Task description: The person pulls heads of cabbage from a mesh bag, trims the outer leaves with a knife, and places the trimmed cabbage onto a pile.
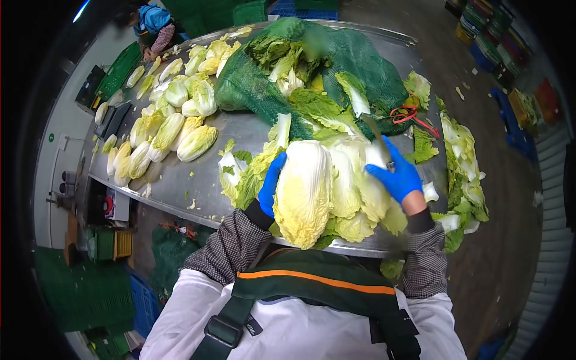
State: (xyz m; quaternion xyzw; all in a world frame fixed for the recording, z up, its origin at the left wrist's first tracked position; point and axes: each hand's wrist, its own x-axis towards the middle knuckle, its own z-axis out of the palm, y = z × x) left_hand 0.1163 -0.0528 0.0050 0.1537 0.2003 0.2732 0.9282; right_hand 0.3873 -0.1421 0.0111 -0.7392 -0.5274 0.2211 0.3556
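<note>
A large napa cabbage (303, 192) stands at the table's near edge, its white base pointing away from me. My left hand (272, 183), in a blue glove, grips its left side, with part of the fingers hidden. Loose outer leaves (347, 186) lie spread along the cabbage's right side. Over them is my right hand (396, 174), also gloved in blue, closed on a knife (378, 133) with thumb and forefinger apart. The blade looks blurred and points up and away. Trimmed green leaves (252, 177) lie left of the cabbage.
A green mesh sack (366, 60) holding cabbages covers the table's far middle. Several trimmed cabbages (174, 129) are grouped at left. Discarded leaves (462, 174) hang along the right edge, near a red cord (414, 114). Another person (153, 27) works at the far left.
</note>
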